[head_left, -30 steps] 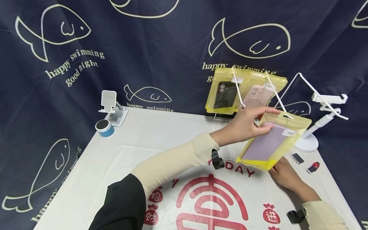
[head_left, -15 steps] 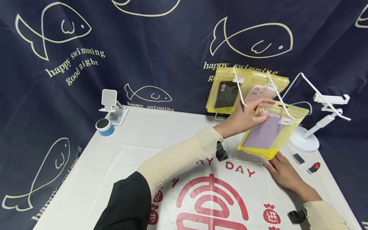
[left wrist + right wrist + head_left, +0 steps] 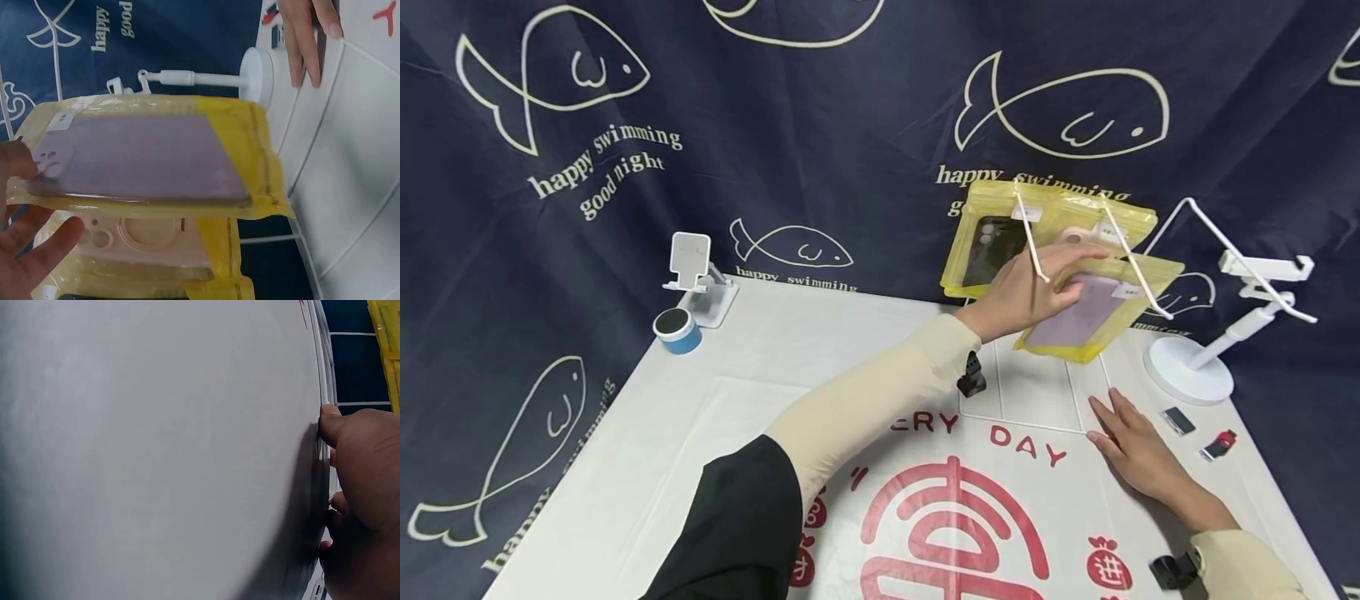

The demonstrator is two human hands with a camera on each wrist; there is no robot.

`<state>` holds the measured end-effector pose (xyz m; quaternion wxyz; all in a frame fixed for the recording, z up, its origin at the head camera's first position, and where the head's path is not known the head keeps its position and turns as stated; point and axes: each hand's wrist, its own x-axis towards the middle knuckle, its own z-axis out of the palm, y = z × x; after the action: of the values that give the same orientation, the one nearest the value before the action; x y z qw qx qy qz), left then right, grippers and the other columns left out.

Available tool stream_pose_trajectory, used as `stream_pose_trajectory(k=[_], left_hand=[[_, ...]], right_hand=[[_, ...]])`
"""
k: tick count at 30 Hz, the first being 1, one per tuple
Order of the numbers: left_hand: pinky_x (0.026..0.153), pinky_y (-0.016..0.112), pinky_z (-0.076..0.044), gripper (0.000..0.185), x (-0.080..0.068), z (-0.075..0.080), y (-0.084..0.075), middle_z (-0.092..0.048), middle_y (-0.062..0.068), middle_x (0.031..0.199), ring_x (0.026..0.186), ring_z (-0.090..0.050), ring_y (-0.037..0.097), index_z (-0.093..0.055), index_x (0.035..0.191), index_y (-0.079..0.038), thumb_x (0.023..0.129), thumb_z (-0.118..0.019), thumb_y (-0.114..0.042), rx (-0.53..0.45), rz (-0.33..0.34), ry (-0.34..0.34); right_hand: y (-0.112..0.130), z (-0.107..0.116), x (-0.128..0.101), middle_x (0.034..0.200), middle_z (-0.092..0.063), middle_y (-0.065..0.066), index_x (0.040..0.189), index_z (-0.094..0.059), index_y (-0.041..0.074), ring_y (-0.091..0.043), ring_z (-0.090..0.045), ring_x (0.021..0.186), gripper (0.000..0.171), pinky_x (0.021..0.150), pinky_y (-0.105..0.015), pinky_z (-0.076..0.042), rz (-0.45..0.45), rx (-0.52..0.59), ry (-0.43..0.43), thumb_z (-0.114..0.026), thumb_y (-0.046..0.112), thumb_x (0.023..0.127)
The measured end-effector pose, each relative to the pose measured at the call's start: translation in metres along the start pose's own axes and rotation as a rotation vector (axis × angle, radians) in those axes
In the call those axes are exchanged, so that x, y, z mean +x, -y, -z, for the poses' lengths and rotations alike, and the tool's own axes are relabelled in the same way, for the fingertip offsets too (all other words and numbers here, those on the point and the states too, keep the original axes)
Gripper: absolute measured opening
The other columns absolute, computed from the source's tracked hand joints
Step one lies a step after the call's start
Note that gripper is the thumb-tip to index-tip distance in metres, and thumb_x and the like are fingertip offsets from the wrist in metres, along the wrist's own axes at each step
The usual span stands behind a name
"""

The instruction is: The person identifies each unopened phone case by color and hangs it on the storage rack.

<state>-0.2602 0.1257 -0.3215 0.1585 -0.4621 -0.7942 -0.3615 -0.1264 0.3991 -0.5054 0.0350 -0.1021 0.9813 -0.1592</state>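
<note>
A left hand (image 3: 1026, 292) pinches the top of a glossy yellow pouch (image 3: 1093, 310) holding a lilac phone case, lifted at the white wire hook rack (image 3: 1138, 267). The right hand (image 3: 1131, 446) rests flat, fingers spread, on the white table (image 3: 700, 433). Only the left wrist view shows a pink case pouch (image 3: 156, 247) just behind it.

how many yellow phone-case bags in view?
3. One with a purple case, held up by the left hand near the rack's front hook. Two hang behind it: one with a black case, one with a pink case. More could be hidden behind these.
</note>
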Motion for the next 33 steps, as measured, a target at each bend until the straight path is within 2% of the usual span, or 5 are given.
stream_pose_trajectory(k=[6,12,25,31,33], left_hand=[[0.064,0.010,-0.040,0.045,0.006,-0.004,0.007,-0.071,-0.008,0.116,0.080,-0.058,0.000,-0.055,0.142,-0.022,0.098,-0.059,-0.018,0.159,0.079,-0.058],[0.060,0.016,-0.039,0.046,0.016,-0.007,0.010,-0.070,-0.010,0.105,0.075,-0.052,0.003,-0.052,0.145,-0.025,0.100,-0.055,-0.019,0.250,0.170,-0.055],[0.074,0.018,-0.050,0.044,0.032,-0.015,0.023,-0.066,-0.004,0.133,0.102,-0.064,0.006,-0.051,0.145,-0.022,0.102,-0.051,-0.015,0.361,0.196,-0.093],[0.061,0.019,-0.046,0.044,0.027,-0.016,0.023,-0.065,-0.006,0.123,0.083,-0.061,0.006,-0.050,0.146,-0.032,0.103,-0.051,-0.025,0.414,0.254,-0.138],[0.060,0.019,-0.046,0.043,0.023,-0.016,0.024,-0.062,-0.005,0.127,0.086,-0.063,0.006,-0.051,0.145,-0.034,0.103,-0.052,-0.027,0.448,0.246,-0.173]], right_hand=[[-0.002,-0.001,-0.001,0.160,-0.016,-0.036,0.156,-0.031,0.004,-0.060,-0.018,0.144,0.065,0.108,-0.075,-0.021,0.015,0.006,-0.032,-0.049,0.040,0.104],[-0.004,-0.002,-0.001,0.161,-0.015,-0.035,0.157,-0.029,0.006,-0.059,-0.017,0.145,0.065,0.110,-0.074,-0.019,0.020,0.006,-0.036,-0.048,0.040,0.104],[-0.004,-0.003,-0.003,0.160,-0.016,-0.035,0.157,-0.029,0.005,-0.056,-0.016,0.147,0.065,0.119,-0.067,-0.009,0.034,0.011,-0.061,-0.048,0.039,0.104],[-0.003,-0.003,-0.004,0.160,-0.017,-0.035,0.156,-0.030,0.004,-0.055,-0.017,0.147,0.065,0.119,-0.067,-0.011,0.024,0.003,-0.052,-0.048,0.039,0.104],[-0.003,-0.003,-0.004,0.160,-0.017,-0.035,0.156,-0.030,0.004,-0.055,-0.017,0.147,0.065,0.119,-0.067,-0.012,0.018,0.000,-0.045,-0.048,0.039,0.104]])
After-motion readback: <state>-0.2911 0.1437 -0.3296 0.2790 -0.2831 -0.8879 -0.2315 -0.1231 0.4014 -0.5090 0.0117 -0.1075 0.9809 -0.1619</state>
